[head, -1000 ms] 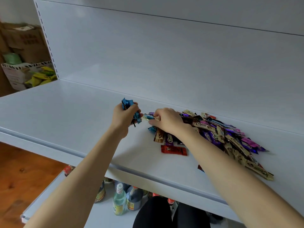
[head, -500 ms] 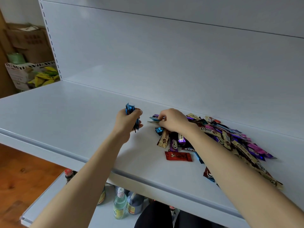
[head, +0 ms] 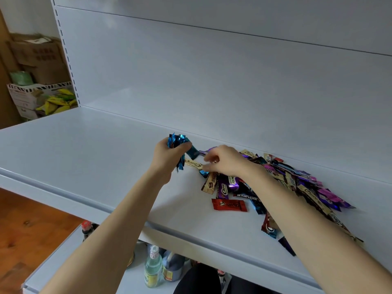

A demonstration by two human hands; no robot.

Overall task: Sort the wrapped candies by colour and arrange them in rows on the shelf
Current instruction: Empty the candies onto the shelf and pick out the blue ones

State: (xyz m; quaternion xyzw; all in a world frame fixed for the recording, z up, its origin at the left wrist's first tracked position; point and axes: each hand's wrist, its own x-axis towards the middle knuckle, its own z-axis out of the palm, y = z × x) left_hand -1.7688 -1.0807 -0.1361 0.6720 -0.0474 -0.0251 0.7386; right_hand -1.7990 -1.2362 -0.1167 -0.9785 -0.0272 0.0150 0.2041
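Note:
My left hand (head: 166, 161) grips a bunch of blue wrapped candies (head: 177, 141) just above the white shelf (head: 84, 158). One more blue candy (head: 192, 152) sticks out under its thumb. My right hand (head: 228, 162) hovers at the left end of the mixed candy pile (head: 297, 183), fingers curled. Its thumb tip meets the end of a beige candy (head: 193, 163) lying on the shelf between my hands; I cannot tell whether it holds it. A red candy (head: 230, 205) lies apart in front of the pile. My right forearm hides part of the pile.
The shelf's back panel (head: 212, 81) rises close behind the pile. Bottles (head: 152, 266) stand on a lower shelf under the front edge. Cardboard boxes and yellow packets (head: 53, 100) sit at the far left.
Another blue candy has come from my right hand's fingers to my left thumb. The beige candy now lies on the shelf between my hands. The camera has drifted a little.

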